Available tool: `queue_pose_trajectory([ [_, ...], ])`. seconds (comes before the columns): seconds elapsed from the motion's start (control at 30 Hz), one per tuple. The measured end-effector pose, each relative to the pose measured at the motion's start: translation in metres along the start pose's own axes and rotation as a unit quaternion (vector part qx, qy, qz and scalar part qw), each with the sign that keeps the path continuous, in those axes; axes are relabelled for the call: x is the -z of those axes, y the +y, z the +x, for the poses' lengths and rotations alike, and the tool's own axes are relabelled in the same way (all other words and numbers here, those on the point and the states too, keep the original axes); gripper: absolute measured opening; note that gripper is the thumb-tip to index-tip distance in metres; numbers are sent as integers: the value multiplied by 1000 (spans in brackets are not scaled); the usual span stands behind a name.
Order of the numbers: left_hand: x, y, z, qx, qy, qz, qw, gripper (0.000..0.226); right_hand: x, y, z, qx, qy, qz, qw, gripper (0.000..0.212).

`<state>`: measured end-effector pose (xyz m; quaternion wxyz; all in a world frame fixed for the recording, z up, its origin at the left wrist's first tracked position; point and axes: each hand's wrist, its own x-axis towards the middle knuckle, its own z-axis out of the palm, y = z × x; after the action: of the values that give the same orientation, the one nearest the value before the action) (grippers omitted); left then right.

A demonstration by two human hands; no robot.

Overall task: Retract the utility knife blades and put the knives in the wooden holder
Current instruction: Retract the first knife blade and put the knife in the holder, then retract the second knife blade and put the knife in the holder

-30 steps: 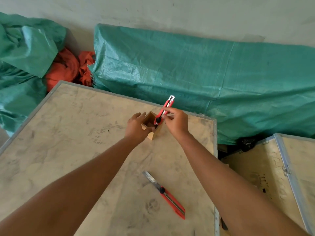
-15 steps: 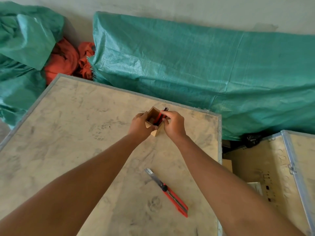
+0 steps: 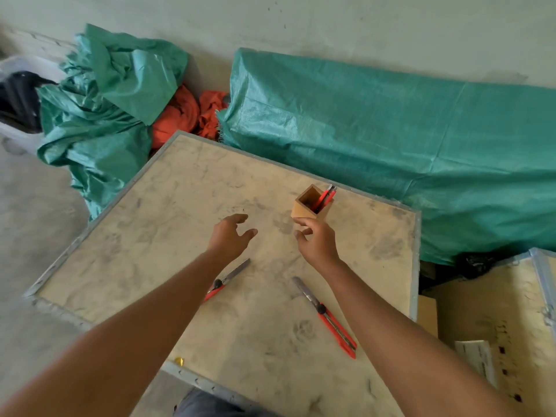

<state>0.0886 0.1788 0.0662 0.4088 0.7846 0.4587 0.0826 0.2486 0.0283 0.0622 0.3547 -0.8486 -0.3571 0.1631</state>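
One knife in the wooden holder (image 3: 307, 209), two loose on the counter (image 3: 168, 212) — both hands empty.

Standing in the holder: a red utility knife (image 3: 323, 198), leaning up and to the right. Flat on the counter, blades out: a second knife (image 3: 326, 319) under the right wrist, tip aimed up-left, and a third knife (image 3: 224, 281) partly hidden by the left forearm, tip aimed up-right. Left hand (image 3: 230, 236) hovering with fingers spread; right hand (image 3: 316, 240) just below the holder, fingers loosely curled, gripping nothing.

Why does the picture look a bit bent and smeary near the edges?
Head view: the wide-angle lens bows the crate top edges; the forearms and lower corners are blurred, while the wooden holder and both hands, left and right, look sharper; light is soft, with no glare.
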Motion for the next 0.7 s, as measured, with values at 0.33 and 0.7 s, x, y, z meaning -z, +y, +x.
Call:
queue_pose_trajectory([
  [0.33,45,-120,-73,102,-27,51,993,62,-119,-55,-73,-113,-187,57,974,30],
  [0.7,35,-171,-110,36,-96,164,981,31,-187,-67,-93,-176,-176,26,968,27],
])
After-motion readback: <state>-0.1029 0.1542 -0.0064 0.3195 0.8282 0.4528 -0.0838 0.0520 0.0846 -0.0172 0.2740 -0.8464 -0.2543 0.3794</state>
